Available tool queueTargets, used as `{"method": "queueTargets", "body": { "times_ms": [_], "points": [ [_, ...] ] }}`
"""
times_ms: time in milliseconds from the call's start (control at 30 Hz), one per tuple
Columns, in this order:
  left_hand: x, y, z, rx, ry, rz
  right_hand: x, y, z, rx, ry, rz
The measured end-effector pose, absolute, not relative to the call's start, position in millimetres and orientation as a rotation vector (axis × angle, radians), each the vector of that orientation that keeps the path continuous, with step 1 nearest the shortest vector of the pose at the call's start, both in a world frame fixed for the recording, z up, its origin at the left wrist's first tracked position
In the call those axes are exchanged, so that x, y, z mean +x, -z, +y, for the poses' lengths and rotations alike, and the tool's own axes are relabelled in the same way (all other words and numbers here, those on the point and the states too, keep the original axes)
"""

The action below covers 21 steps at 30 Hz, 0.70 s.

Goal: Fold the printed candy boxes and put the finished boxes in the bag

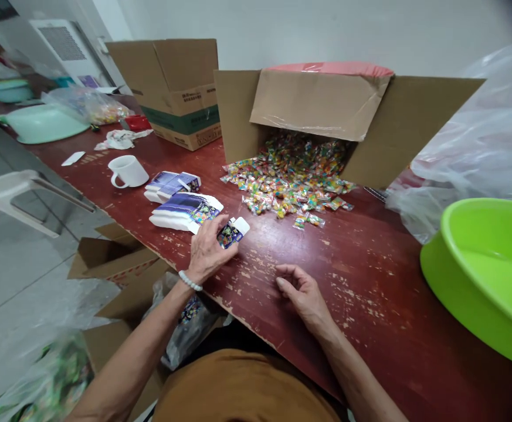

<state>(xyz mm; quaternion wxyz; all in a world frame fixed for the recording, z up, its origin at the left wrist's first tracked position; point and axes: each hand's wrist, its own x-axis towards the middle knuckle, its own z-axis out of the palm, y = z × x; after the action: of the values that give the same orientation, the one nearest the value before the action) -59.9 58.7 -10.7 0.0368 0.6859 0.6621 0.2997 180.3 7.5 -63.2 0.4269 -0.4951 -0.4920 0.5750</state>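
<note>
My left hand [210, 249] is closed around a small dark printed carton [231, 233] with a white end flap standing open. Just behind that hand lies a stack of flattened purple-and-white cartons [185, 208]. A second bundle of the cartons [172, 183] rests farther back, beside a white mug. My right hand [302, 293] hovers at the table's near side, its fingers loosely curled, thumb and forefinger apart, with nothing visible between them. Beyond both hands, many small wrapped candies [286, 187] spill from a cardboard box [321, 105] lying on its side.
The red table [370, 293] has worn patches. A green basin [480, 287] stands at right, near clear plastic bags [480, 135]. Behind the white mug [128, 171] is an upright cardboard box [176, 94]. An open carton [119, 264] and a white stool [22, 190] are below the left edge.
</note>
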Motion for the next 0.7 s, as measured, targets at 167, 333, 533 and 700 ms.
{"method": "queueTargets", "body": {
  "times_ms": [167, 333, 533, 700],
  "points": [
    [-69, 12, 59, 2.089, -1.052, 1.911, 179, 54, 9, -1.25, -1.498, -1.123],
    [-60, 25, 52, 2.31, -0.768, 2.018, 168, 47, 6, -1.23, -1.545, -1.149],
    [-52, 30, 44, 2.289, -0.31, 1.981, 164, 62, 14, -1.349, -1.315, -1.354],
    [-48, 25, 40, 1.794, -0.558, 1.729, 160, 63, 28, -1.429, -1.109, -1.521]
  ]
}}
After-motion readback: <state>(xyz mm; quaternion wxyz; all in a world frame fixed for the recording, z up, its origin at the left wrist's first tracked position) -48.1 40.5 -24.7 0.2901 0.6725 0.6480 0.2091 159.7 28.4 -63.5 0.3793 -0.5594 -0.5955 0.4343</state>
